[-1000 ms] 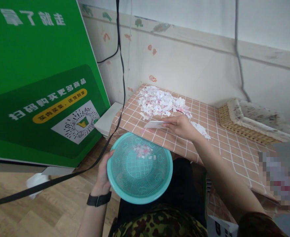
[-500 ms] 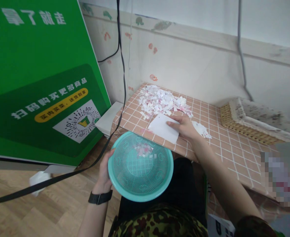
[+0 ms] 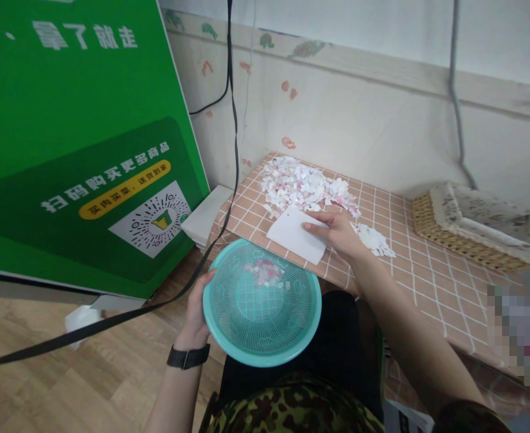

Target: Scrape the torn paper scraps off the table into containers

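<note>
My left hand (image 3: 198,313) is closed on the rim of a turquoise plastic colander (image 3: 260,343), which sits just below the table's front edge. A small heap of paper scraps (image 3: 267,272) lies inside the colander. Between the thumb and fingers of my right hand (image 3: 337,231) is a white card (image 3: 294,234), flat against the checked tabletop by the edge. Behind the card spreads a big pile of white and pinkish paper scraps (image 3: 303,180). A smaller pile of scraps (image 3: 375,240) lies to the right of my right hand.
A wicker basket (image 3: 458,240) with a cloth lining stands at the right on the checked tablecloth (image 3: 409,276). A black strap (image 3: 157,307) hangs down and crosses in front of the green panel (image 3: 80,150) at left. A grey cable runs down the wall.
The whole view has shifted slightly, so things appear a little farther right. The card has slid slightly toward the table's front edge. Both holds are the same.
</note>
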`<state>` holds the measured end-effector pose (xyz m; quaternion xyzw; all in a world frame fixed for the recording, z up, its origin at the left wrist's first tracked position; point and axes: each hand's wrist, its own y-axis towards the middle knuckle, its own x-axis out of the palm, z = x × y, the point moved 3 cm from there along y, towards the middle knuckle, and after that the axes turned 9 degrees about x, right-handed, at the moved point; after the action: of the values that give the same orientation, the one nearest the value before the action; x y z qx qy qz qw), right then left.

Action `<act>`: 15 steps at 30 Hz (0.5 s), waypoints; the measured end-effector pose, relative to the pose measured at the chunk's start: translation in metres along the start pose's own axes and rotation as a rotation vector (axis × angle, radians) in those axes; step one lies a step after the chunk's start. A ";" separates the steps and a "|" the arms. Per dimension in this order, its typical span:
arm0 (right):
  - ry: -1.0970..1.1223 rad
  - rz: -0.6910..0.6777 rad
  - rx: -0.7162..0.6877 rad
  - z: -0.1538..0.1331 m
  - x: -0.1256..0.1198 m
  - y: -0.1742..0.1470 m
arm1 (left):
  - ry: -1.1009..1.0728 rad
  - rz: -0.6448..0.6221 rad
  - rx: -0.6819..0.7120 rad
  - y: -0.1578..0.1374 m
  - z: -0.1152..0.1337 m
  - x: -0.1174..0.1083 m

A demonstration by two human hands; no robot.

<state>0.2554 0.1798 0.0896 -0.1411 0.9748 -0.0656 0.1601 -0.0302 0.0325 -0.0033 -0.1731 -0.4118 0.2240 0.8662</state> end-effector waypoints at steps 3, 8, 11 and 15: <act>0.032 0.185 -0.076 0.002 -0.009 0.013 | 0.005 -0.002 0.010 0.001 0.000 -0.002; -0.155 0.354 -0.207 -0.018 -0.021 0.036 | 0.018 -0.006 0.019 0.004 -0.002 -0.008; -0.367 0.318 -0.268 -0.036 -0.018 0.047 | 0.027 -0.007 0.005 0.006 -0.003 -0.012; -0.543 0.197 -0.263 -0.051 -0.010 0.052 | 0.025 -0.026 -0.032 0.007 -0.006 -0.013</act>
<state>0.2348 0.2368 0.1314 -0.0776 0.9055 0.1168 0.4005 -0.0344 0.0312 -0.0184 -0.1842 -0.4065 0.2040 0.8713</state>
